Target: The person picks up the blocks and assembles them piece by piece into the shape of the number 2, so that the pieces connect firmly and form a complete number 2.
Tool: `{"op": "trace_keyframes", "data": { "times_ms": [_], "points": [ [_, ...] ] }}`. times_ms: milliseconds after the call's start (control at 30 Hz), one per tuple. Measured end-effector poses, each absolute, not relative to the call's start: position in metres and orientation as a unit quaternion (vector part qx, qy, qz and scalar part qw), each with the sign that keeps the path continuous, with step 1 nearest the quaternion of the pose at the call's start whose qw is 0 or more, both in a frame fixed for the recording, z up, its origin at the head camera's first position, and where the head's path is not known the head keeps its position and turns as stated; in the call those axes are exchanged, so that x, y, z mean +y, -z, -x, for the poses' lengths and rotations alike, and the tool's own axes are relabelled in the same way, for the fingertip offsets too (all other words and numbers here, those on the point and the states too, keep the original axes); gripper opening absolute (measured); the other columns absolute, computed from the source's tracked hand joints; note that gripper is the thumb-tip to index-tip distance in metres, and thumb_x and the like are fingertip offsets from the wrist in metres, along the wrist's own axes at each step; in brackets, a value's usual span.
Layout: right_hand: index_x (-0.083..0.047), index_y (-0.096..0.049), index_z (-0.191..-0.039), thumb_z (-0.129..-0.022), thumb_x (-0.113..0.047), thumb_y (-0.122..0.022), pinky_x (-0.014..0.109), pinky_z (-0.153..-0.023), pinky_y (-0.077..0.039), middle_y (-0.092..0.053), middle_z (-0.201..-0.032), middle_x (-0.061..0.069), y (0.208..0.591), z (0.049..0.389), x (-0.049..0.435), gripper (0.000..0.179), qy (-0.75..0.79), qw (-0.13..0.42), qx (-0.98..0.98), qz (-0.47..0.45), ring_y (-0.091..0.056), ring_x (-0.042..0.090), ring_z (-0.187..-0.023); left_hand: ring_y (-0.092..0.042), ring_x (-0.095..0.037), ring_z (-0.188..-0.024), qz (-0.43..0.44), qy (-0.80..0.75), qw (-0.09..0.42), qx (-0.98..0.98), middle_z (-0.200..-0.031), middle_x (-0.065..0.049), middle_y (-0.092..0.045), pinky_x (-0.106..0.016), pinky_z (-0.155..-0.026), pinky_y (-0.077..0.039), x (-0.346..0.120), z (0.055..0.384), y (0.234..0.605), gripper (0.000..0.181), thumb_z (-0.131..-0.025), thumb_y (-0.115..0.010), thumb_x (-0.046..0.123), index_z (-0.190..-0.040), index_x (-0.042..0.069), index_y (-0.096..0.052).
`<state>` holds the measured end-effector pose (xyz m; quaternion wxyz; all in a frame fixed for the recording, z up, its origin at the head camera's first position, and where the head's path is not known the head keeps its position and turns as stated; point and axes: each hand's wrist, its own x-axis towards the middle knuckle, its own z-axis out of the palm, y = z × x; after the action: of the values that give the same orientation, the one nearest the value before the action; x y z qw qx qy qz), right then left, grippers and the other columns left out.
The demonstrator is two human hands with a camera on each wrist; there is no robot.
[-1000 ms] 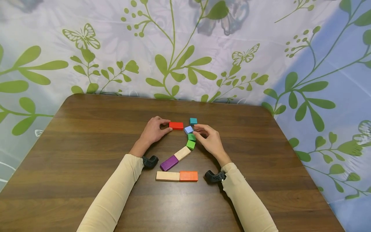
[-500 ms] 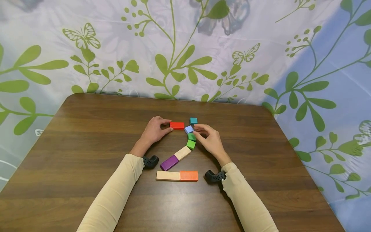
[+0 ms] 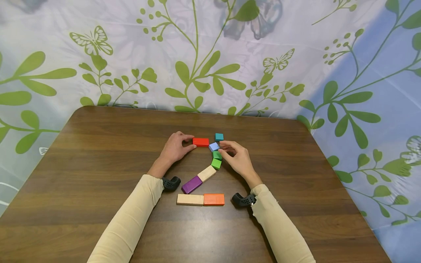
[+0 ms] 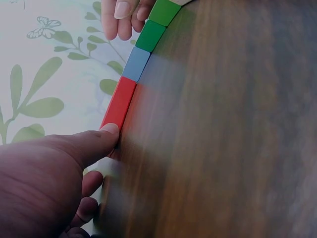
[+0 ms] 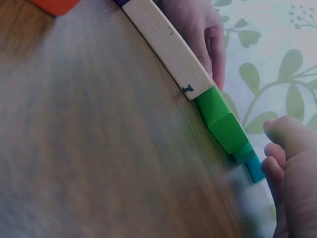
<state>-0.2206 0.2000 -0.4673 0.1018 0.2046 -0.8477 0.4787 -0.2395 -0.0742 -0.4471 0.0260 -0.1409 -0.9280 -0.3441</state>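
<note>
In the head view, my left hand (image 3: 174, 148) pinches the left end of a red block (image 3: 201, 142) between thumb and fingers. The red block's right end meets a light blue block (image 3: 213, 147). Below that, a dark green block (image 3: 217, 155) and a light green block (image 3: 216, 163) continue the curve. A plain wooden block (image 3: 207, 174) and a purple block (image 3: 192, 185) extend it down-left. My right hand (image 3: 238, 159) hovers beside the blue and dark green blocks, fingers loosely bent, holding nothing. In the right wrist view its thumb (image 5: 280, 130) stands apart from the blocks.
A teal block (image 3: 219, 137) lies separately above the light blue one. Nearer me, another plain wooden block (image 3: 190, 199) and an orange block (image 3: 214, 199) lie end to end. Behind the brown table (image 3: 98, 146) hangs a patterned cloth (image 3: 131, 47).
My left hand has nudged the red block slightly right, against the light blue block. My right hand has stayed in nearly the same place.
</note>
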Motion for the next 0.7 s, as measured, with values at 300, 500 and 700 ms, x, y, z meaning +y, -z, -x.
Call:
{"op": "trace_keyframes", "data": {
  "times_ms": [300,500,700],
  "points": [
    [-0.009,-0.072,-0.126,-0.095,-0.017,-0.076,0.034,-0.093,-0.057,-0.073,-0.115,0.006,0.468,0.22,0.2,0.032,-0.478,0.105,-0.847,-0.207,-0.07,0.019,-0.103,-0.059,-0.033,-0.107,0.145,0.35,0.029,-0.925,-0.111,-0.015,-0.065,-0.047,-0.096,-0.048,-0.076,0.239,0.448,0.046,-0.094,-0.077,0.029,-0.132,0.004,-0.07],
    [-0.009,-0.071,-0.126,-0.096,-0.017,-0.076,0.034,-0.092,-0.058,-0.072,-0.116,0.005,0.468,0.22,0.201,0.032,-0.478,0.108,-0.846,-0.211,-0.07,0.02,-0.103,-0.058,-0.03,-0.099,0.149,0.376,0.018,-0.914,-0.11,-0.014,-0.066,-0.045,-0.09,-0.048,-0.081,0.239,0.449,0.045,-0.094,-0.077,0.03,-0.129,0.003,-0.07],
    [-0.009,-0.071,-0.127,-0.096,-0.016,-0.075,0.034,-0.092,-0.058,-0.073,-0.116,0.007,0.467,0.221,0.201,0.032,-0.475,0.113,-0.848,-0.207,-0.07,0.021,-0.103,-0.061,-0.028,-0.1,0.144,0.424,0.016,-0.894,-0.112,-0.012,-0.068,-0.044,-0.09,-0.051,-0.088,0.239,0.45,0.041,-0.093,-0.078,0.028,-0.126,0.005,-0.071]
  ]
}}
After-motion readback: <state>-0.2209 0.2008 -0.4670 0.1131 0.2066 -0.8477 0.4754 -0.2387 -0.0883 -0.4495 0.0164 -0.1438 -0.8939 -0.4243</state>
